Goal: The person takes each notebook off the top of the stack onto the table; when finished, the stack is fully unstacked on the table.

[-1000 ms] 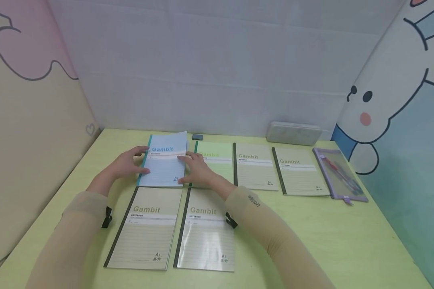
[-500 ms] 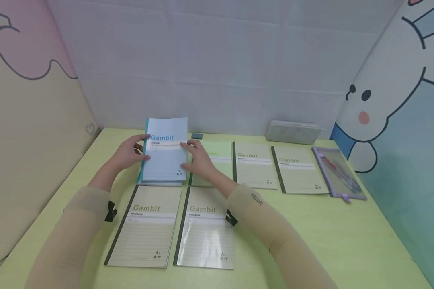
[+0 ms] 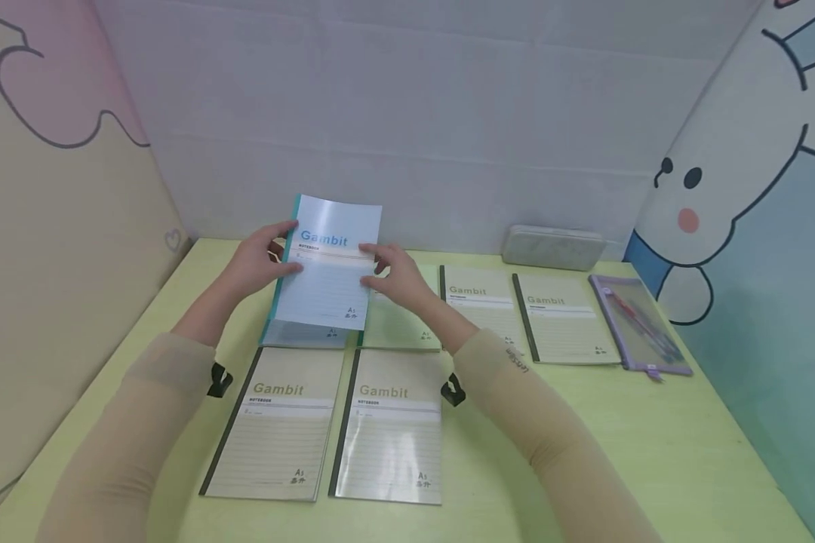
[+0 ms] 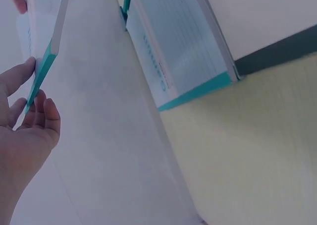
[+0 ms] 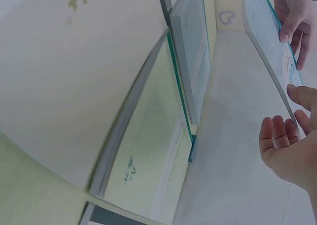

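Observation:
A light-blue Gambit notebook [image 3: 322, 298] with a teal spine is held raised and tilted over the back of the table. My left hand [image 3: 253, 262] pinches its spine edge between thumb and fingers, which the left wrist view also shows. The opposite edge is pinched by my right hand [image 3: 404, 280]. Under it lies another blue notebook [image 4: 178, 41], mostly covered in the head view. Just right of that is a green notebook [image 3: 407, 326], partly hidden by my right hand and the raised notebook.
Two beige notebooks lie in front, one left [image 3: 272, 445] and one right [image 3: 387, 452]. Two more, a nearer [image 3: 478, 302] and a farther one [image 3: 570, 324], continue the back row. At right are a purple-edged zip pouch [image 3: 641, 324] with pens and a grey case [image 3: 553, 247].
Both hands have lifted the blue notebook off the stack, up and then slightly right, uncovering part of the blue notebook below. The other notebooks have stayed in place.

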Available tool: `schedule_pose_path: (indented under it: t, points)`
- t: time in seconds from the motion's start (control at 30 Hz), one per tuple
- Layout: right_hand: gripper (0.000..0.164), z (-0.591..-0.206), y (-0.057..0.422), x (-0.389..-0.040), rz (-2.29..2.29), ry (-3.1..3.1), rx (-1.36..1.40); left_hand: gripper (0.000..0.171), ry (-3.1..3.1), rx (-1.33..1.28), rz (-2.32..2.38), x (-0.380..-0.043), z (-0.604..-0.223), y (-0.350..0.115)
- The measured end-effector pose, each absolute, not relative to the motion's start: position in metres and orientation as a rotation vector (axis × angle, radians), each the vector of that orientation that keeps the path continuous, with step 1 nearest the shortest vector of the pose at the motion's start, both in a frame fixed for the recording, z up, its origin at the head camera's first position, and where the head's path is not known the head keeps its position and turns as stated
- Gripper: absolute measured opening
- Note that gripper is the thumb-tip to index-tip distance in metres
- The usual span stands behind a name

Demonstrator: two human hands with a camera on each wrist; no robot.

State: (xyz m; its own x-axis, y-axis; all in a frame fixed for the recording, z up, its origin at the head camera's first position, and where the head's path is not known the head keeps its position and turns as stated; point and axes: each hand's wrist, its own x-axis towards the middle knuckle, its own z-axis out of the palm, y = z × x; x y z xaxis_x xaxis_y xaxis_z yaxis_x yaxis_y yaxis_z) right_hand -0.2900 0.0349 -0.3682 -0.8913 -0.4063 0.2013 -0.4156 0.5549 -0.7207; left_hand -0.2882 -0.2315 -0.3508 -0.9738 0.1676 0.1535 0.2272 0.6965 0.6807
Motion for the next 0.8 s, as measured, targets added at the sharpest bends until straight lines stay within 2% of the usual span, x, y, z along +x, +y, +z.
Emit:
schedule_pose_path:
  t: [0.37, 0.8]
  points:
    - [0.049, -0.332, 0.076, -0.291, 1.309, -2.780, 0.820, 0.077, -2.782, -0.391, -1.083, -0.275, -0.318, -0.194]
    - [0.055, -0.302, 0.131, -0.268, 1.213, -2.835, 0.924, 0.075, -2.783, -0.594, -1.044, -0.251, -0.291, -0.158]
